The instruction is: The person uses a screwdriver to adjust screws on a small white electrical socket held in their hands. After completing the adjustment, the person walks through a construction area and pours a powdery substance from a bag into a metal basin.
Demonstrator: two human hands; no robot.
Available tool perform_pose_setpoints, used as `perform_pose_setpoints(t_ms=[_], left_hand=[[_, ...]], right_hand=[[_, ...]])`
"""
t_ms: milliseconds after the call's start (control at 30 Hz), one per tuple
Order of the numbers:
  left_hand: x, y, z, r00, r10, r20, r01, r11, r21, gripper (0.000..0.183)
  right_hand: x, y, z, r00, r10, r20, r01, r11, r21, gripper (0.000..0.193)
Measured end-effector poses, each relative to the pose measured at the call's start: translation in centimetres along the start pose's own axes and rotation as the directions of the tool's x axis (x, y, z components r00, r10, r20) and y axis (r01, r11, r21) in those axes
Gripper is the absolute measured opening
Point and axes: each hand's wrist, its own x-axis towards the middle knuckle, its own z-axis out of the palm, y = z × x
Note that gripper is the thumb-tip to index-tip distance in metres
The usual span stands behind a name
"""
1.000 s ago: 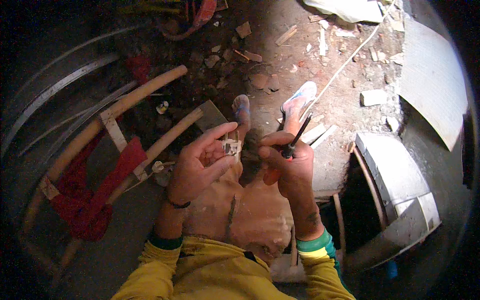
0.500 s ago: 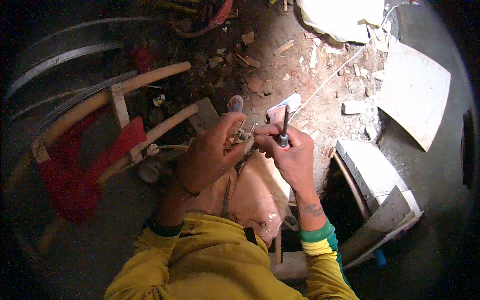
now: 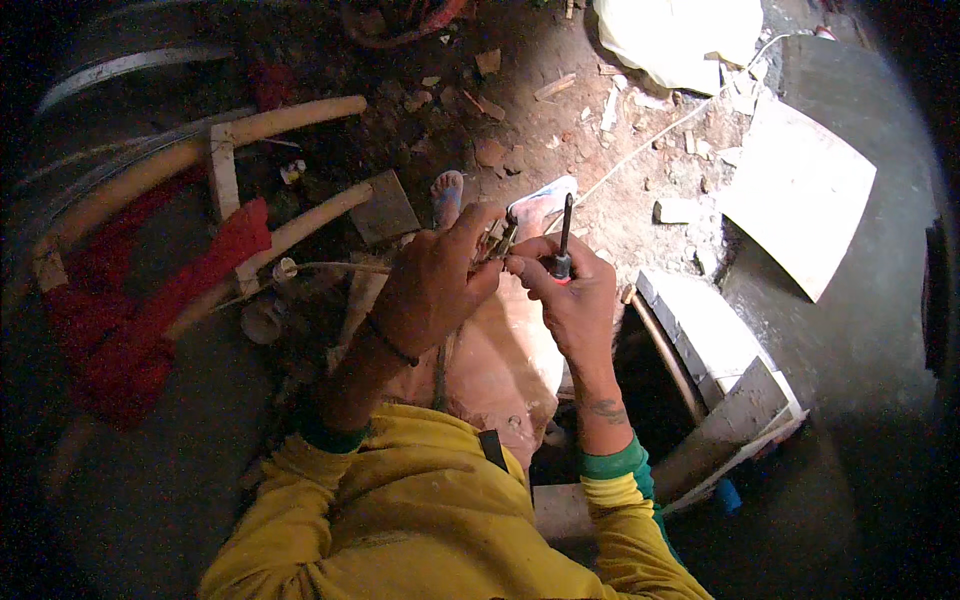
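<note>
My left hand [image 3: 428, 285] pinches a small metal fitting [image 3: 497, 240] between thumb and fingers, above my lap. Its exact kind is hard to make out, as the fingers cover much of it. My right hand [image 3: 585, 305] has a screwdriver [image 3: 564, 235] tucked in its curled fingers, dark shaft pointing up and away from the fitting. A bit of red shows at the handle. The right thumb and fingertip press together at the fitting's near right end, close to the left thumb.
Wood scraps and rubble litter the dirt floor, with a white cord [image 3: 655, 157] across it. A wooden frame [image 3: 222, 170] draped with red cloth [image 3: 215, 245] stands left. To the right are a pale board [image 3: 805, 190], a white box-like piece [image 3: 700, 320] and a white sack [image 3: 680, 40].
My left hand has turned and tilted the fitting, and both hands have come closer together. The screwdriver stays in my right hand. The whole view has shifted slightly.
</note>
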Motion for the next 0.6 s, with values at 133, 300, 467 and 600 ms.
perform_pose_setpoints(t_ms=[133, 300, 467, 600], left_hand=[[-0.4, -0.1, 0.0, 0.998, -0.053, 0.039, 0.055, 0.997, -0.046, 0.05], [-0.5, -0.8, 0.5, 1.0, -0.017, -0.012, 0.012, 0.943, -0.332, 0.046], [-0.5, -1.5, -0.1, 0.997, -0.018, 0.073, 0.046, 0.913, -0.404, 0.045], [-0.4, -1.3, -0.8, 0.962, -0.11, 0.248, 0.236, 0.791, -0.564, 0.045]], right_hand=[[-0.4, 0.1, 0.2, 0.996, -0.09, -0.028, 0.086, 0.988, -0.13, 0.014], [-0.8, 0.8, 0.7, 0.92, -0.388, -0.056, 0.362, 0.896, -0.258, 0.02], [-0.9, 1.7, 0.6, 0.856, -0.515, -0.038, 0.489, 0.832, -0.261, 0.026], [-1.0, 1.5, 0.6, 0.865, -0.5, -0.046, 0.473, 0.842, -0.26, 0.023]])
